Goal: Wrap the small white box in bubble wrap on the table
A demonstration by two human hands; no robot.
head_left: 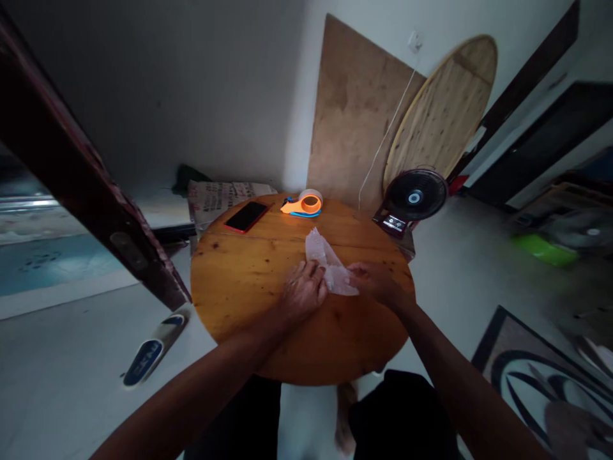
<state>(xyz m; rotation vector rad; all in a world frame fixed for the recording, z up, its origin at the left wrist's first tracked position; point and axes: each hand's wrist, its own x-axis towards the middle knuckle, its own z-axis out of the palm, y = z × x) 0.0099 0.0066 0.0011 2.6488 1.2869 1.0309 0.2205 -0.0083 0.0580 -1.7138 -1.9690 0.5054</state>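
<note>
A crumpled, translucent whitish plastic bag (332, 275) lies on the round wooden table (239, 275), with one pointed end reaching toward the far side. My left hand (304, 291) rests at its left edge, fingers curled down on the plastic. From the other side my right hand (373, 281) pinches the bag's right edge between thumb and fingers. The fingertips of both hands are partly hidden. Beyond the bag stands an orange and blue tape dispenser (302, 206) with a roll of tape in it.
A red-edged phone (246, 216) lies at the table's far left. Past the right edge is a dark fan (414, 197); a round wooden board (443, 108) and a brown panel (354, 108) lean on the wall. A slipper (153, 351) lies on the floor at left.
</note>
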